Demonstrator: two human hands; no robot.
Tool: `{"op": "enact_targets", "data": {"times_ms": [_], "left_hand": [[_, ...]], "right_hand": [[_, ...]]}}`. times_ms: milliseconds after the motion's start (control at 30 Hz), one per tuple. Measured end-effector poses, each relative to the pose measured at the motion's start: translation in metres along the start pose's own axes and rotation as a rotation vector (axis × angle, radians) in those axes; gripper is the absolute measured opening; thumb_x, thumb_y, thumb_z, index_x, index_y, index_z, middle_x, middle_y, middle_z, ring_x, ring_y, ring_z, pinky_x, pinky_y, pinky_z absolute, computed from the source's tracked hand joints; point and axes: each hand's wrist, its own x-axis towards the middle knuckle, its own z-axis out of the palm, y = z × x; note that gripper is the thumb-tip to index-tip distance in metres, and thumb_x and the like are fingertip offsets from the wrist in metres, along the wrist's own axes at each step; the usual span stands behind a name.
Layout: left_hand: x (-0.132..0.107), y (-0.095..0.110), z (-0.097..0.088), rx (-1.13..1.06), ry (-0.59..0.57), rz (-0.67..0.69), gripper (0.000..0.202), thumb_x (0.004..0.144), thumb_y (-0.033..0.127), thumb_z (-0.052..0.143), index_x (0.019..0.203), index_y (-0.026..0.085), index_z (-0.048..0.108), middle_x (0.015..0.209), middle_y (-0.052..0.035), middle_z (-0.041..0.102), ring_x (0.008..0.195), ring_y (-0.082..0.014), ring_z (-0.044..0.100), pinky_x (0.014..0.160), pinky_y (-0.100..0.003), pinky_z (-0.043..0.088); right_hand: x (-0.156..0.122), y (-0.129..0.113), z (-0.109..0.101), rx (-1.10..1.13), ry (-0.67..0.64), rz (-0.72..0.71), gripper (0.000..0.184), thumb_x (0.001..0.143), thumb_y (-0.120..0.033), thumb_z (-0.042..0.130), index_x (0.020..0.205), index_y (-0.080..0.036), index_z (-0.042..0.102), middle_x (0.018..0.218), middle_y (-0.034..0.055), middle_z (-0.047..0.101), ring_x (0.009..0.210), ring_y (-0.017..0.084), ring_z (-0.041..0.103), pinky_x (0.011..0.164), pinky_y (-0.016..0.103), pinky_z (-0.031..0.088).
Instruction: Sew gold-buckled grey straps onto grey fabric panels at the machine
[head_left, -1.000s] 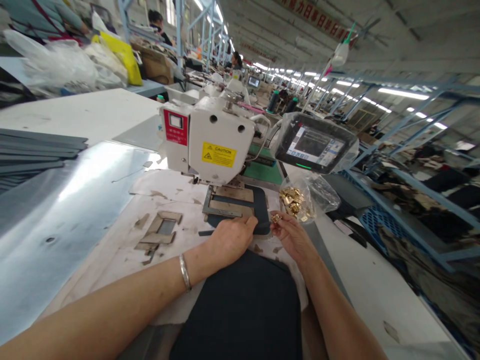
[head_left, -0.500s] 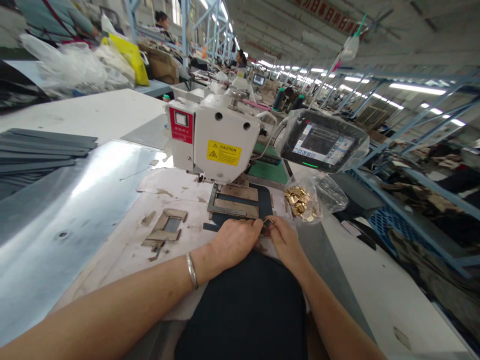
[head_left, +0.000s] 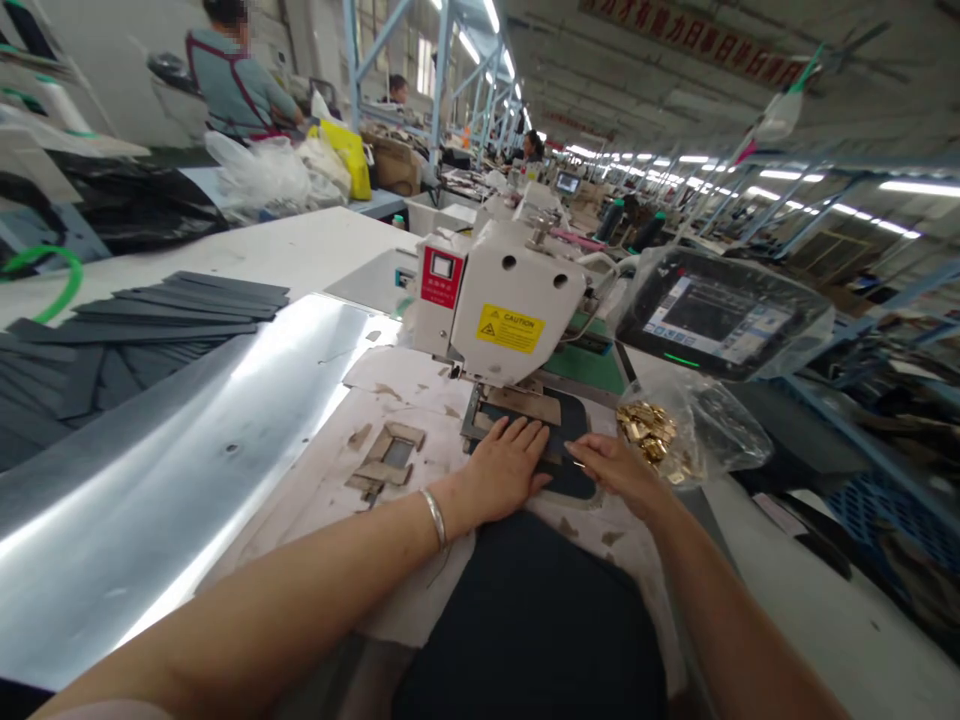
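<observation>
My left hand [head_left: 508,466] lies flat with fingers stretched out on a dark piece [head_left: 568,452] held in the clamp frame under the white sewing machine head [head_left: 504,305]. My right hand [head_left: 616,468] rests on the right edge of the same dark piece, fingers extended toward the left hand; whether a small part is under its fingertips is hidden. A clear bag of gold metal fittings [head_left: 654,436] sits just right of the right hand. A larger dark panel [head_left: 529,620] lies below both wrists.
A touchscreen in plastic wrap [head_left: 716,315] stands at the right. Several dark strips [head_left: 142,330] are stacked at the left beside a shiny metal sheet [head_left: 187,450]. A cardboard template [head_left: 390,458] lies left of the clamp. Other people work at far tables.
Both hands moved forward onto the dark piece under the machine. The left hand opened from a curled grip to flat. The camera swung left.
</observation>
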Motion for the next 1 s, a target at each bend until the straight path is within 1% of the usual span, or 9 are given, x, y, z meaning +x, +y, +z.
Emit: {"op": "enact_targets", "data": {"times_ms": [67, 167, 267, 367, 467, 600, 733, 867, 1000], "left_hand": [[0.002, -0.006, 0.005, 0.021, -0.016, -0.032, 0.06, 0.096, 0.049, 0.044, 0.142, 0.011, 0.041, 0.147, -0.0127, 0.045, 0.137, -0.0264, 0.038, 0.115, -0.043, 0.026], [0.005, -0.014, 0.003, 0.032, -0.035, -0.056, 0.064, 0.095, 0.053, 0.042, 0.143, 0.009, 0.04, 0.149, -0.0133, 0.042, 0.14, -0.0264, 0.035, 0.116, -0.042, 0.025], [0.008, -0.019, -0.004, 0.016, -0.087, -0.082, 0.067, 0.096, 0.054, 0.041, 0.144, 0.008, 0.038, 0.152, -0.013, 0.038, 0.141, -0.0263, 0.032, 0.117, -0.043, 0.025], [0.009, -0.022, -0.007, 0.004, -0.122, -0.079, 0.067, 0.096, 0.054, 0.04, 0.145, 0.008, 0.038, 0.153, -0.0123, 0.036, 0.142, -0.0256, 0.031, 0.117, -0.043, 0.024], [0.007, -0.022, -0.006, 0.016, -0.112, -0.078, 0.069, 0.095, 0.055, 0.043, 0.144, 0.007, 0.039, 0.153, -0.0137, 0.035, 0.143, -0.0264, 0.03, 0.118, -0.042, 0.024], [0.003, -0.02, -0.004, 0.052, -0.097, -0.131, 0.071, 0.094, 0.054, 0.045, 0.144, 0.003, 0.039, 0.152, -0.0179, 0.035, 0.142, -0.0292, 0.031, 0.118, -0.042, 0.024], [0.003, -0.021, -0.006, 0.034, -0.101, -0.135, 0.071, 0.093, 0.053, 0.047, 0.142, 0.003, 0.041, 0.15, -0.02, 0.037, 0.141, -0.0301, 0.033, 0.117, -0.044, 0.026], [0.004, -0.024, -0.007, 0.021, -0.1, -0.124, 0.07, 0.092, 0.054, 0.048, 0.141, 0.005, 0.043, 0.15, -0.019, 0.038, 0.14, -0.0305, 0.035, 0.116, -0.045, 0.026], [0.004, -0.027, -0.007, 0.009, -0.094, -0.096, 0.068, 0.093, 0.053, 0.047, 0.142, 0.007, 0.043, 0.15, -0.0157, 0.04, 0.139, -0.0309, 0.036, 0.115, -0.045, 0.026]], "right_hand": [[0.012, -0.009, -0.005, -0.008, -0.048, 0.035, 0.045, 0.069, -0.063, 0.063, 0.07, -0.02, 0.054, 0.049, -0.0076, 0.039, 0.042, 0.007, 0.028, 0.042, 0.022, 0.015], [0.031, -0.019, -0.008, -0.018, -0.072, 0.059, 0.043, 0.066, -0.06, 0.066, 0.07, -0.019, 0.053, 0.048, -0.0076, 0.04, 0.043, 0.007, 0.031, 0.042, 0.021, 0.014], [0.046, -0.023, -0.007, -0.051, -0.077, 0.078, 0.04, 0.068, -0.056, 0.067, 0.069, -0.019, 0.053, 0.047, -0.0072, 0.042, 0.043, 0.007, 0.031, 0.042, 0.021, 0.014], [0.054, -0.021, -0.006, -0.091, -0.053, 0.067, 0.037, 0.07, -0.054, 0.065, 0.068, -0.019, 0.053, 0.046, -0.0072, 0.043, 0.042, 0.007, 0.031, 0.043, 0.021, 0.017], [0.058, -0.017, -0.006, -0.135, -0.046, 0.045, 0.036, 0.071, -0.053, 0.063, 0.067, -0.019, 0.054, 0.046, -0.0069, 0.043, 0.043, 0.007, 0.031, 0.043, 0.022, 0.019], [0.059, -0.014, -0.006, -0.146, -0.052, 0.014, 0.035, 0.071, -0.053, 0.061, 0.065, -0.019, 0.054, 0.046, -0.0064, 0.043, 0.045, 0.008, 0.033, 0.044, 0.022, 0.021], [0.059, -0.014, -0.004, -0.155, -0.034, 0.006, 0.035, 0.07, -0.052, 0.062, 0.063, -0.019, 0.053, 0.045, -0.0063, 0.042, 0.044, 0.009, 0.034, 0.045, 0.023, 0.022], [0.055, -0.017, -0.002, -0.14, 0.0, 0.012, 0.033, 0.07, -0.05, 0.064, 0.064, -0.02, 0.053, 0.045, -0.0066, 0.043, 0.043, 0.009, 0.036, 0.044, 0.022, 0.023], [0.052, -0.02, -0.004, -0.145, 0.07, 0.058, 0.032, 0.068, -0.045, 0.071, 0.065, -0.02, 0.052, 0.045, -0.0047, 0.05, 0.04, 0.008, 0.038, 0.041, 0.021, 0.024]]}}
